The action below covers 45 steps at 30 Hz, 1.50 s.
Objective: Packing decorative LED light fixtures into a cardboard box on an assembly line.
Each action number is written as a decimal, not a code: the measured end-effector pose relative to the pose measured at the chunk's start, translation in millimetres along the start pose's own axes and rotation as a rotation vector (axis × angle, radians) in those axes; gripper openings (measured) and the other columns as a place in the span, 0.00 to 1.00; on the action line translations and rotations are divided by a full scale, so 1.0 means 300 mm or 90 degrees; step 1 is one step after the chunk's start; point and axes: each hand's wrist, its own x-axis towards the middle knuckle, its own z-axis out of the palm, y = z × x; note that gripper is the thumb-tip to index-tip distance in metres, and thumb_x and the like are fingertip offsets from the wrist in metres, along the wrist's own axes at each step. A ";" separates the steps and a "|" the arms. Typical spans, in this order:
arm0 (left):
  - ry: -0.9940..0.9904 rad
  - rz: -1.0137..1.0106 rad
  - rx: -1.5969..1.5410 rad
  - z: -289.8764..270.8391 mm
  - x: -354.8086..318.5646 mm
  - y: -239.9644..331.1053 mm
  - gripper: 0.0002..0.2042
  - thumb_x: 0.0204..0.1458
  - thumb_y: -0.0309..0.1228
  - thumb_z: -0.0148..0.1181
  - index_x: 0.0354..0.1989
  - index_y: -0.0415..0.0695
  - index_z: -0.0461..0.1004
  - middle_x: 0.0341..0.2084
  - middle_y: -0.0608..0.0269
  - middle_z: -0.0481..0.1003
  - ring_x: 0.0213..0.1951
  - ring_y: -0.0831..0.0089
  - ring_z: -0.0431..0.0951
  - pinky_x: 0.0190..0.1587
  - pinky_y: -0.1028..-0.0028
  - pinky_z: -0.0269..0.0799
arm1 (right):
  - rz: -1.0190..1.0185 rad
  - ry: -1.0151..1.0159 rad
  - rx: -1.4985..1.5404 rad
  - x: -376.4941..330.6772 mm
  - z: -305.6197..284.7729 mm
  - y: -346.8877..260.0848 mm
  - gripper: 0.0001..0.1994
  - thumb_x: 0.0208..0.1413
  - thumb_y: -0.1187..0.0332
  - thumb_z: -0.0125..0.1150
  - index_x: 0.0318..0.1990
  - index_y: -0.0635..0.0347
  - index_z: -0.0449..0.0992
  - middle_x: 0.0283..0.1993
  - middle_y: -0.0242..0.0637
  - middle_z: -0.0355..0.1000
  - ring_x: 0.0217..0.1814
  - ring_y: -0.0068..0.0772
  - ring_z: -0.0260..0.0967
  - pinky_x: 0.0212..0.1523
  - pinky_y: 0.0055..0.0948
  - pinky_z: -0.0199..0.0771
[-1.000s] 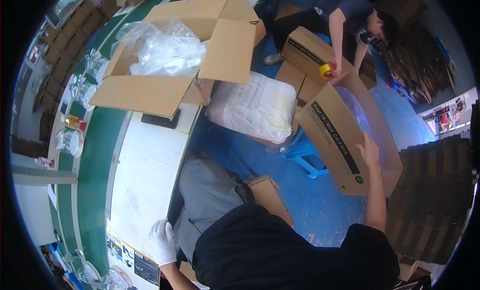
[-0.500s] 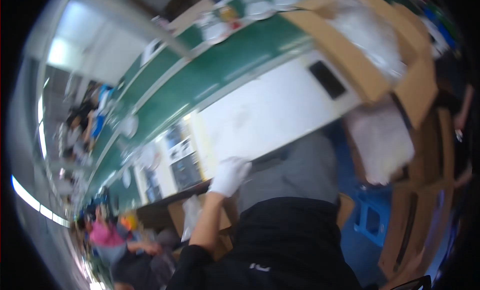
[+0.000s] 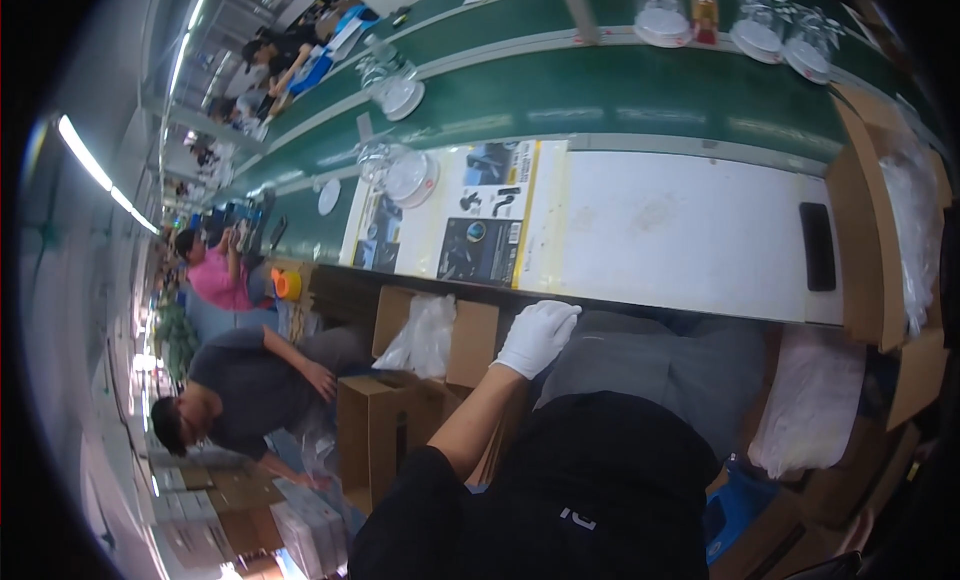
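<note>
Left grip (image 3: 538,337) (palm hidden, closure cannot be told) points right and far, beside the surface (image 3: 690,235). Printed sheet (image 3: 488,217), farther left: long axis near to far.

The left hand (image 3: 538,338), in a white glove, is held in front of the lap (image 3: 640,365), its back toward the camera, fingers together and pointing up and to the right; how far they curl is hidden. The bare left forearm (image 3: 477,422) slants up from a short black sleeve (image 3: 425,505). The right hand's pose cannot be made out.
</note>
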 end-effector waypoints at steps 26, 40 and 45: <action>-0.340 -0.609 -0.226 0.375 -0.869 -0.263 0.22 0.64 0.47 0.47 0.53 0.42 0.76 0.50 0.47 0.77 0.55 0.51 0.75 0.58 0.61 0.68 | -1.019 -1.006 0.941 0.136 0.469 -1.821 0.25 0.66 0.55 0.46 0.35 0.74 0.79 0.30 0.51 0.77 0.26 0.43 0.73 0.32 0.37 0.77; -0.352 -0.478 -0.127 0.227 -0.513 -0.283 0.22 0.65 0.46 0.44 0.52 0.43 0.77 0.50 0.47 0.77 0.55 0.49 0.74 0.59 0.58 0.67 | -0.962 -0.870 1.013 0.166 0.441 -1.711 0.21 0.65 0.47 0.52 0.57 0.49 0.73 0.28 0.50 0.77 0.21 0.36 0.71 0.27 0.29 0.72; -0.354 -0.483 -0.113 0.199 -0.514 -0.255 0.22 0.65 0.46 0.44 0.51 0.43 0.77 0.50 0.47 0.77 0.55 0.49 0.74 0.59 0.58 0.67 | -1.004 -0.831 0.912 0.203 0.412 -1.697 0.34 0.62 0.38 0.49 0.35 0.67 0.80 0.27 0.50 0.77 0.21 0.35 0.72 0.28 0.30 0.73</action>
